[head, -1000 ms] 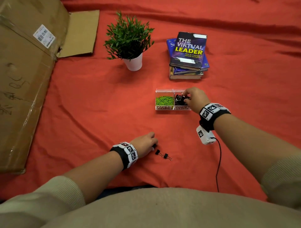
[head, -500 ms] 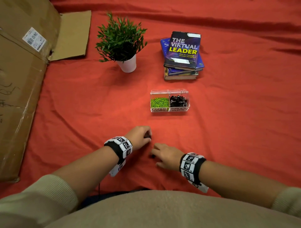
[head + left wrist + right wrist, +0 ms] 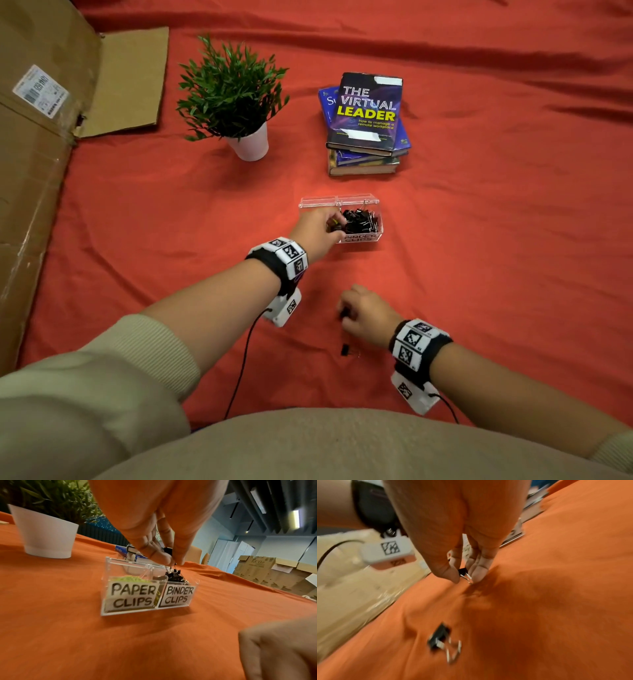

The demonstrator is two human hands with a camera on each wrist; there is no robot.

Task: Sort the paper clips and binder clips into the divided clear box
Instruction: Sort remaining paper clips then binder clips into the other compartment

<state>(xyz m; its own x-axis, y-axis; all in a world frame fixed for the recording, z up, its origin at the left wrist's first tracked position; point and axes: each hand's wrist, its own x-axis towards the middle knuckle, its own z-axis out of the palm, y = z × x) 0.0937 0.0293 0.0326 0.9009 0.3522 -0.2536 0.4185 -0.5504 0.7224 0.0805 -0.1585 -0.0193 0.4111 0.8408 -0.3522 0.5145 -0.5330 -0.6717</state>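
The clear box [image 3: 150,609] holds green paper clips [image 3: 132,579] and black binder clips [image 3: 361,221]. The left hand [image 3: 317,228] pinches one clip over it; the right hand [image 3: 368,317] pinches another clip [image 3: 463,571] low

Wore beige ribbed sleeves [image 3: 144,346], pushed up the forearms. Carried black wristbands [image 3: 284,260] faced with white squares printed in black patterns, and under each wrist a white camera block [image 3: 412,394] trailing a thin black cable [image 3: 239,370].

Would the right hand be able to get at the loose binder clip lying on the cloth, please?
Probably not yet: the right hand already pinches a binder clip. The loose binder clip lies uncovered beside it, so the way is free once that grip empties.
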